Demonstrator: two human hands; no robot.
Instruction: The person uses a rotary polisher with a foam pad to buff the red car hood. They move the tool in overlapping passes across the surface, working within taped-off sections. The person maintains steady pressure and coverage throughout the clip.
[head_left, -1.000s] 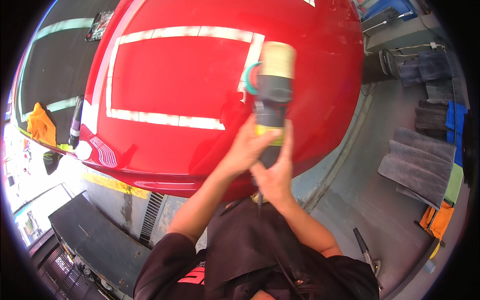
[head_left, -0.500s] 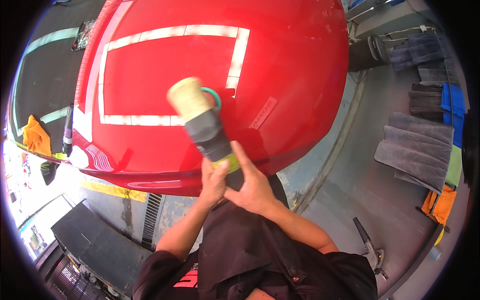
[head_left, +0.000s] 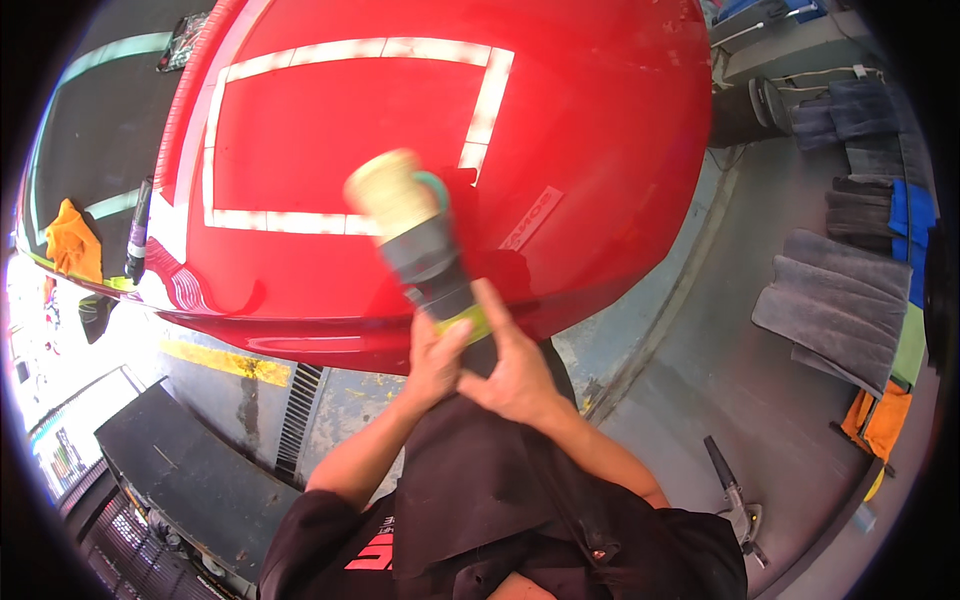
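"Head view: how does the tool look?"

"The tool (head_left: 430, 264) is long and thick. Its far end is pale yellow and blurred, its middle dark grey, with a lime band (head_left: 466, 324) near the hands. A curved teal edge (head_left: 437, 184) shows at the right of the far end."

"Where is it?"

"Over the near part of the glossy red hood (head_left: 610, 150), slanting far and left, its far end covering some of the near side of a bright white outline (head_left: 290, 220). I can't tell whether it touches the paint."

"And the hands?"

"Both hold its near end. The left hand (head_left: 435, 364) wraps it from the left, thumb on top. The right hand (head_left: 512, 377) cups it from the right, index finger stretched along the side, thumb pointing left."

"Fingers?"

"Left ones closed round the tool; on the right, thumb and index are spread against it, the others hidden."

"Arms?"

"Both forearms slant inward from the near side, elbows bent outward."
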